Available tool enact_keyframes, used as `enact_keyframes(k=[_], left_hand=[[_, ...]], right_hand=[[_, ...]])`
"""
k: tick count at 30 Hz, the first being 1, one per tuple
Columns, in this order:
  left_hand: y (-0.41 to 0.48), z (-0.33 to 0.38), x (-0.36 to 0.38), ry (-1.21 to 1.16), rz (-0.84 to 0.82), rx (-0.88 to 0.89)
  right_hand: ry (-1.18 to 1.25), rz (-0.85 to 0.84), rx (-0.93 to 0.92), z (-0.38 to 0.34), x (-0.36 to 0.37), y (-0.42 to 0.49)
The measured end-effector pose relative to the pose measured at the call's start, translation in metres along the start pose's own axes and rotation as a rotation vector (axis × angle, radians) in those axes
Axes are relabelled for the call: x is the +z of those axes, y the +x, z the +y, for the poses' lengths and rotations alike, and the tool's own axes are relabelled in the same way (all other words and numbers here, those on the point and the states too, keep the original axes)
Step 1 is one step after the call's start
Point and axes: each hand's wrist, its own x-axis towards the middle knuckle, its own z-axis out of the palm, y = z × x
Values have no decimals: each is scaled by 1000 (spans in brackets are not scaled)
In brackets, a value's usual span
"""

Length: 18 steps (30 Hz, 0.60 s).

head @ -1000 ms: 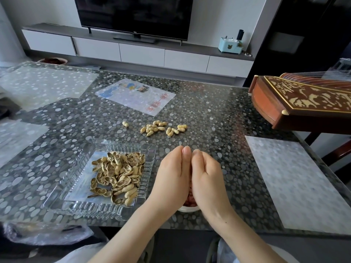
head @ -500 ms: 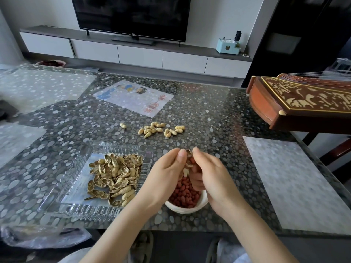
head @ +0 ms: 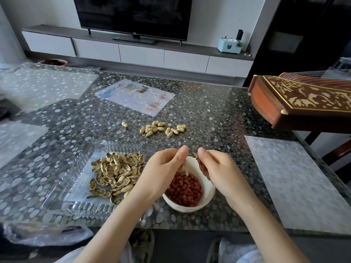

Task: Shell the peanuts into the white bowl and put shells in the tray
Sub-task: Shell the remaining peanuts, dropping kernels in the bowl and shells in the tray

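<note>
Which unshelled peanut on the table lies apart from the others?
The lone peanut, lying by itself left of the peanut cluster, whose peanuts lie close together.

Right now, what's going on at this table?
A person is shelling peanuts. Both hands are over the white bowl, which already holds plenty of red kernels. The right hand pinches a shell piece. The left hand is curled beside it, and what it holds is hard to tell. The glass tray to the left holds a heap of empty shells. A small pile of unshelled peanuts lies farther out on the table.
</note>
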Motion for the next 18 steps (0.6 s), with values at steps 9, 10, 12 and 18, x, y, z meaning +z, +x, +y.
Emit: enact_keyframes(k=[9, 10, 12, 18], left_hand=[[2, 2, -5, 163, 108, -7], [3, 2, -7, 156, 123, -20], [3, 0, -13, 129, 153, -61], [10, -14, -58, 84, 388, -210]], right_hand=[[-151, 127, -162, 6, -1, 3], [-99, 117, -127, 6, 0, 4], [3, 92, -48, 5, 1, 5], [91, -9, -86, -20, 28, 13]])
